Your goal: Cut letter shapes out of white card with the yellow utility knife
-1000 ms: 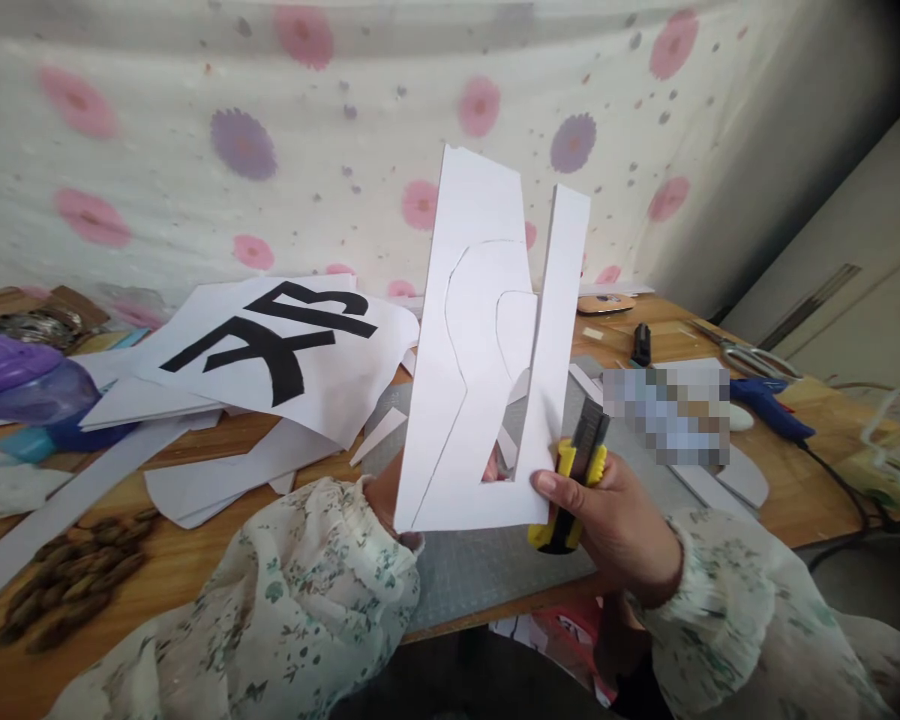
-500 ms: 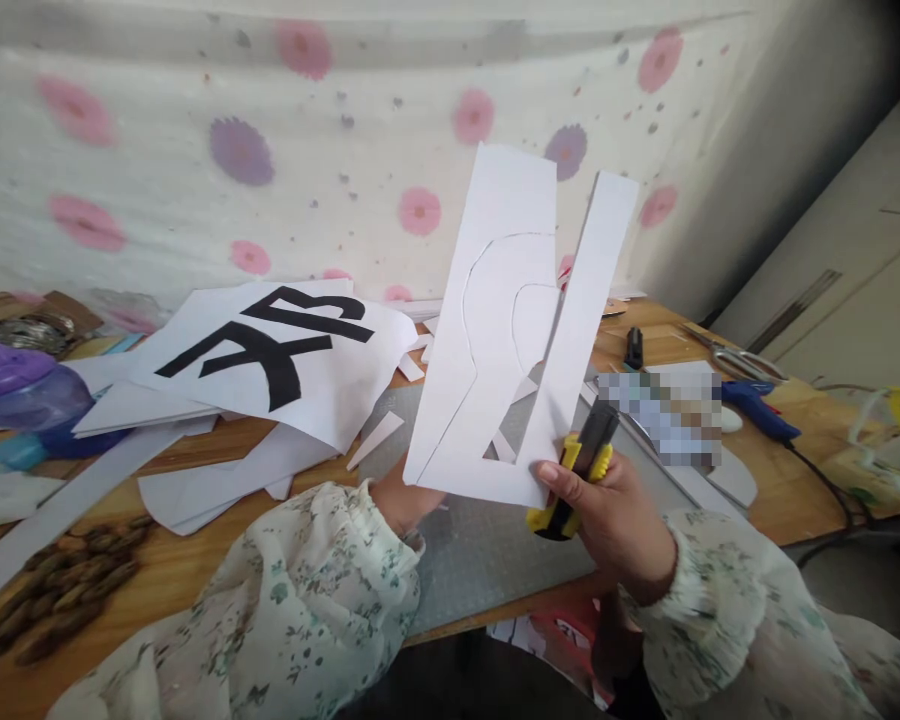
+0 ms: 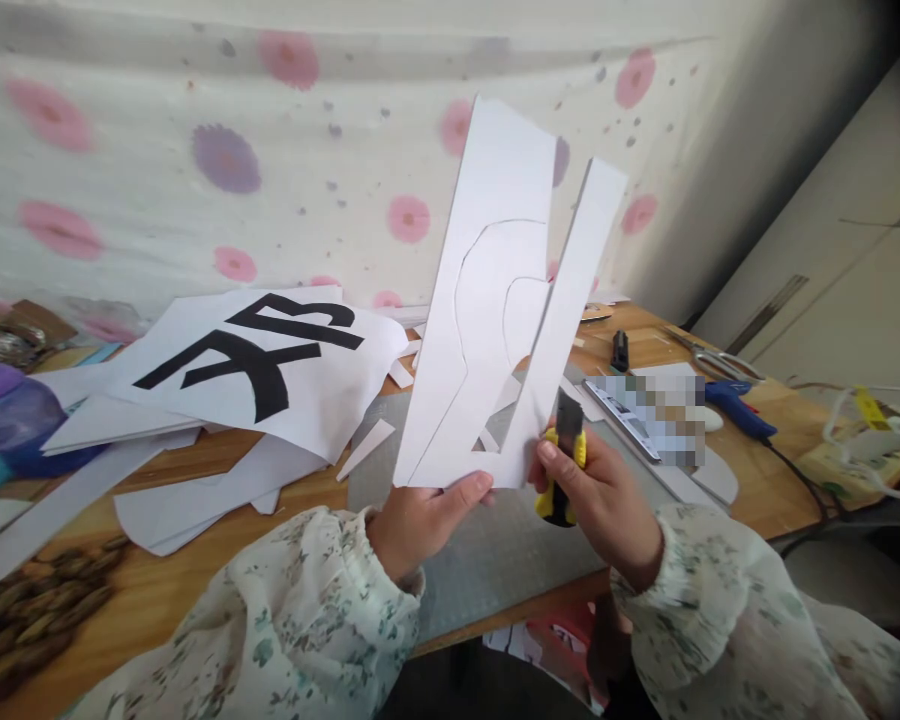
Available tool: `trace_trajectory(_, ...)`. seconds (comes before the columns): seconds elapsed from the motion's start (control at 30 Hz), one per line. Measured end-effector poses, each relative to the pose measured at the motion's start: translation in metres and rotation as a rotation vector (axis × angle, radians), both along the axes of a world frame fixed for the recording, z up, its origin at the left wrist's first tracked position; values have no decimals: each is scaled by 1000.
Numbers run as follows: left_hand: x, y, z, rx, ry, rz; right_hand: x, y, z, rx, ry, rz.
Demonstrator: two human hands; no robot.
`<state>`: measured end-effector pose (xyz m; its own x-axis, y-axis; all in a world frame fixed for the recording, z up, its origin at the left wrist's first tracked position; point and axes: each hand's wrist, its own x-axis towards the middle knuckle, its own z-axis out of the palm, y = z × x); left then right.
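A white foam board piece [image 3: 431, 400] stands upright before me, with curved cut lines across it and a slot that splits off a long strip on its right. My left hand [image 3: 427, 525] grips its bottom edge, thumb on the near face. In my right hand [image 3: 604, 490] is a yellow and black utility knife [image 3: 568, 450], pointing up beside the board's lower right corner. Whether my right fingers also touch the board, I cannot tell. Beneath both hands lies a grey cutting mat [image 3: 487, 570].
To the left, a paper with black characters [image 3: 270, 345] lies over white offcuts [image 3: 187, 505]. Brown pods [image 3: 45, 610] and a purple-lidded bottle [image 3: 15, 415] are farther left. On the right are scissors [image 3: 720, 360], a blue glue gun [image 3: 742, 405] and a phone [image 3: 626, 420].
My left thumb has come round onto the front of the board's bottom edge. The knife, held lower and more upright, has shifted slightly left. The whole view has moved a little.
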<state>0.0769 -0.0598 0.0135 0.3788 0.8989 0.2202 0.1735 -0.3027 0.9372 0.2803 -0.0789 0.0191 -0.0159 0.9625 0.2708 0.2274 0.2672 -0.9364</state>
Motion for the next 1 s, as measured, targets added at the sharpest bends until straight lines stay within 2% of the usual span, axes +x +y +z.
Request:
trace_trajectory(0.17, -2, 6, 1, 187, -14, 175, 14, -3, 5, 157, -342, 26)
trace_trajectory(0.33, -2, 11, -5, 284, 9, 269, 8, -12, 20, 13, -587, 172)
trace_trajectory(0.47, -4, 13, -9, 384, 56, 279, -3, -16, 29, -82, -656, 242)
trace_trajectory(0.6, -6, 16, -8, 485, 113, 274, -9, -17, 38, -106, -681, 282)
trace_trajectory(1.0, -8, 16, -1, 727, 202, 279, -16, -14, 44, -132, -780, 254)
